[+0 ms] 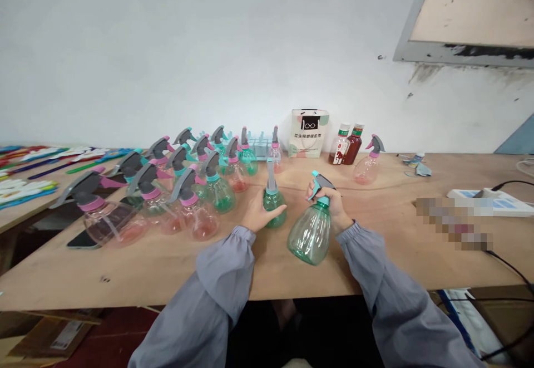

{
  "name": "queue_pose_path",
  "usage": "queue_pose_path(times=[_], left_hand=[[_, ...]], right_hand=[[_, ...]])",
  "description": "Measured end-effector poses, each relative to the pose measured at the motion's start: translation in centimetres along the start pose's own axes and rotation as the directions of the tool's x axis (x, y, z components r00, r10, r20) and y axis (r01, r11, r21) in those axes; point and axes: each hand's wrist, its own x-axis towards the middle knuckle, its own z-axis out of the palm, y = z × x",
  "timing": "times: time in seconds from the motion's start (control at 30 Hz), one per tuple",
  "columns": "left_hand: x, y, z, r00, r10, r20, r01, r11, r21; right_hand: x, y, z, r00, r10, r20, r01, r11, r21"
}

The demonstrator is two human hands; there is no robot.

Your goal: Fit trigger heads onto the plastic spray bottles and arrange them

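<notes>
My right hand (pixel 334 201) grips a clear green spray bottle (pixel 309 235) by its neck and trigger, holding it tilted over the near part of the table. My left hand (pixel 259 212) is wrapped round a second green spray bottle (pixel 276 215), which looks upright, with the thumb across its front; the fingers behind are hidden. To the left stand several pink and green spray bottles with grey heads, among them a green one (pixel 221 194) and a pink one (pixel 200 220). Another pink spray bottle (pixel 367 168) stands apart at the right.
A printed paper bag (pixel 309 134) and two red-filled bottles (pixel 354 146) stand by the wall, near a pale blue rack (pixel 262 148). A phone (pixel 83 239) lies under the left bottles. At the right are a white device (pixel 509 204), a cable and a blurred-out item (pixel 453 226).
</notes>
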Motion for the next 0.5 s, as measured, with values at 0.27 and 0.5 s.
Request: queue_pose_path(times=[0.27,0.5], left_hand=[[0.12,0.29,-0.15,0.999,0.032,0.015,-0.031,0.999,-0.014],[0.14,0.32,-0.31,1.000,0.006,0.023,-0.006,1.000,0.000]], right_hand=[[0.02,-0.14,-0.04,0.997,0.076,0.027,-0.078,0.994,0.074],[-0.22,0.14,0.08,0.997,0.076,0.020,-0.077,0.991,0.108]])
